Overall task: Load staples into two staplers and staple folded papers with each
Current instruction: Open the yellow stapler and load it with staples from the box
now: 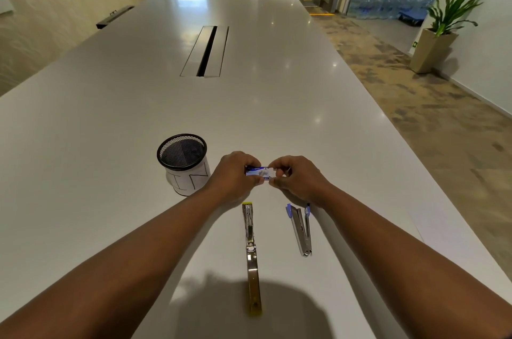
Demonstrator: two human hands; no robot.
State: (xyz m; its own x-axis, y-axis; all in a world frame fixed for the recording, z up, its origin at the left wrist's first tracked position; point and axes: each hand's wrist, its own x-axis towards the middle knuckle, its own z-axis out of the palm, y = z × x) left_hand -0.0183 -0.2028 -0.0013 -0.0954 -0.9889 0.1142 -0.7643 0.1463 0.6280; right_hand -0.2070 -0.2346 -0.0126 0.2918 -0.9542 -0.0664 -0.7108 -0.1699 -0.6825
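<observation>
Early stage: staple box being opened.
Left hand and right hand each pinched the staple box; nearer than it, yellow stapler and blue stapler lay open, unloaded.

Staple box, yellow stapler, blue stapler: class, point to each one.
staple box [260, 172], head view, on its printed blue top.
yellow stapler [250, 244], head view, on its metal hinge.
blue stapler [302, 230], head view, on its metal magazine.

Your fingers cover both ends of the staple box, its print's too small to read, and the mesh cup hides its contents.
</observation>
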